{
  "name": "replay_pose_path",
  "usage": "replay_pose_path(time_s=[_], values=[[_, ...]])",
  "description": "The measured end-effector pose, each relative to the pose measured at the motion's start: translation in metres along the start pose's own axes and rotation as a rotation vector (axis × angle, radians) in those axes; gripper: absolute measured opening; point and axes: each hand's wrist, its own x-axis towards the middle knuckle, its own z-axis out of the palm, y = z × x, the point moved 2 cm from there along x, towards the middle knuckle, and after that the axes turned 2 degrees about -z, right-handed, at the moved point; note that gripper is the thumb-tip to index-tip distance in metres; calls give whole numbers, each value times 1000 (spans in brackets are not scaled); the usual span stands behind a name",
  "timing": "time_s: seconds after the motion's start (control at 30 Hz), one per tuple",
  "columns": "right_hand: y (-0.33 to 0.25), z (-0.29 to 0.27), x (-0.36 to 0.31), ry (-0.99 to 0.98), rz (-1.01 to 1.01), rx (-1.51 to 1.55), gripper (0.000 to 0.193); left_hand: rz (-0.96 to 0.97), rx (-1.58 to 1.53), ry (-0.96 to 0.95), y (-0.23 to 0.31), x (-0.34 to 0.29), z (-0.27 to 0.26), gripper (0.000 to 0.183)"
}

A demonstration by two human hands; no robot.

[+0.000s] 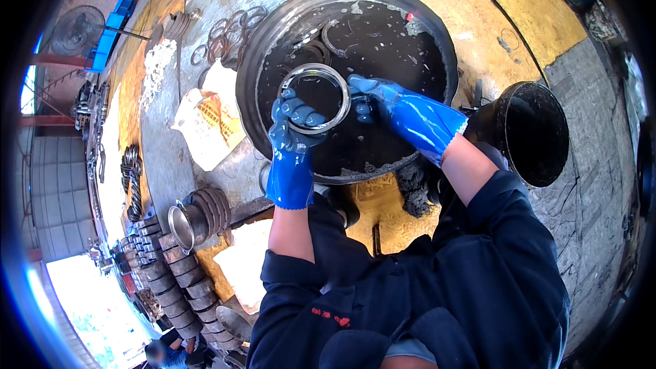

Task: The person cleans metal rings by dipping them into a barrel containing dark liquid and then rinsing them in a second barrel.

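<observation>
Over a wide round basin (447, 48) of dark liquid, I hold a shiny metal ring (340, 117) tilted toward me. My left hand (295, 119), in a wet blue rubber glove, is closed around its left and lower rim, with the fingers through the opening. My right hand (383, 99), gloved the same way, has its fingers curled in at the ring's right rim; the fingertips partly hide their contact with it. Behind the held ring, several dark rings (316, 51) lie partly sunk in the liquid.
A black bucket (536, 133) stands right of the basin. To the left are a crumpled white sack (208, 126), loose rings (229, 34) on the floor and a stack of ring-shaped parts (212, 208). Rows of metal blocks (171, 287) stand lower left, near another person (171, 354).
</observation>
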Motion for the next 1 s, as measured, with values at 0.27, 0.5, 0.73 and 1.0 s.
replay_pose_path(time_s=[0.27,0.5,0.73,1.0], values=[[12,-12,8,204,-207,-522,31,-17,458,501,-11,5,-19,32],[8,-9,7,249,-269,-609,40,-33,456,597,-6,2,-4,35],[-5,3,-6,451,-533,-1145,34,113,709,640,-12,0,6,26],[-17,18,-24,643,-525,-1513,36,190,833,604,-13,-2,9,24]])
